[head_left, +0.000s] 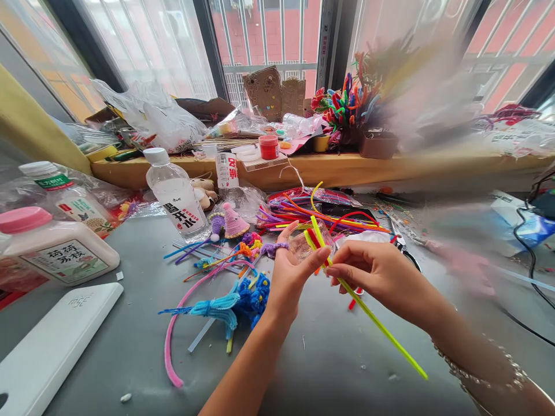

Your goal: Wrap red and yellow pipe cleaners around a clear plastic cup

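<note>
Grey and cluttered, the surface (108,346) runs up to a wooden window sill (347,167) under barred windows, and craft stuff lies across most of it. Over the middle of it, the left hand (290,271) and the right hand (377,274) meet.

Both hands hold a yellow-green pipe cleaner (368,315). Its long axis runs on a slant: the upper end sits near the left hand's fingertips, pointing up and away toward the window, and the lower end points down and to the right, toward the near edge, ending free in the air below the right wrist. The left grip is closed lightly, thumb and forefinger pinching the upper part of the stem together with a short red piece (313,238). A purple fuzzy loop (274,248) sits round one left finger. The right grip is closed too, its fingertips pinching the stem just below the left hand's pinch. The right wrist wears a beaded bracelet (477,375).

Behind the hands lies a spread of loose pipe cleaners (312,216) in many colours. To the left are a blue fuzzy tassel (217,306), a long pink pipe cleaner (173,341), a small pink cone (234,222) and a water bottle (177,196). A white flat box (52,346) lies at the near left corner.
</note>
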The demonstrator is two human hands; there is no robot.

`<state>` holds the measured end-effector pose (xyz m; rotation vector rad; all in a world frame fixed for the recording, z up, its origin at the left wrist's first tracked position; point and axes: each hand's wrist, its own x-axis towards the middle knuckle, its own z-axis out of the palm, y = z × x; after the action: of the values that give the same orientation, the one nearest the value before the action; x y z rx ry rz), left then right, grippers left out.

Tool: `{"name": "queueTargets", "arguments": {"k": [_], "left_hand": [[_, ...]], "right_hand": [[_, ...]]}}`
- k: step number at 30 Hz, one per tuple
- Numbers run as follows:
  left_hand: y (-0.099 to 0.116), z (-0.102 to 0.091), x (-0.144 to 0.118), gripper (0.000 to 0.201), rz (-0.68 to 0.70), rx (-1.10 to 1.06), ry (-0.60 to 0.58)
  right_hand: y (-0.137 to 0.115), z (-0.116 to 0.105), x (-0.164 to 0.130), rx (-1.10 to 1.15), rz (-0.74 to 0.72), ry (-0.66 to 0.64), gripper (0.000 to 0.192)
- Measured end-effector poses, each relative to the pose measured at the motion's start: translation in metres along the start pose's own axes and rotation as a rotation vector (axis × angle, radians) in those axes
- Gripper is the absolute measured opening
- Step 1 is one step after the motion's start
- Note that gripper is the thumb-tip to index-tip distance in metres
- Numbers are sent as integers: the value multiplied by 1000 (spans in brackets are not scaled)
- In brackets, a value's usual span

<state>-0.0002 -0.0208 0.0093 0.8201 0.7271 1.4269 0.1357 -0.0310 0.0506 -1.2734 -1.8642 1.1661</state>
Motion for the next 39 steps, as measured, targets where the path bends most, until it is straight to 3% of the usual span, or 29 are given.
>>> {"name": "queueTargets", "arguments": {"k": [15, 22, 26, 29, 33, 39], "left_hand": [[5, 6, -3, 78, 35, 57, 18], [-2, 9, -6, 77, -84, 98, -51], [-9, 12, -9, 79, -154, 141, -98], [-11, 12, -10, 82, -183, 153, -120], [-12, 11, -8, 85, -137, 160, -141], [-15, 9, -9, 71, -7, 273, -113]], "right_hand": [[3, -9, 2, 1, -4, -42, 19], [8, -23, 7, -60, -176, 252, 28], [12, -23, 11, -151, -223, 232, 25], [14, -20, 12, -90, -221, 223, 22], [16, -16, 14, 79, -220, 243, 21], [19, -10, 16, 93, -201, 318, 25]]}}
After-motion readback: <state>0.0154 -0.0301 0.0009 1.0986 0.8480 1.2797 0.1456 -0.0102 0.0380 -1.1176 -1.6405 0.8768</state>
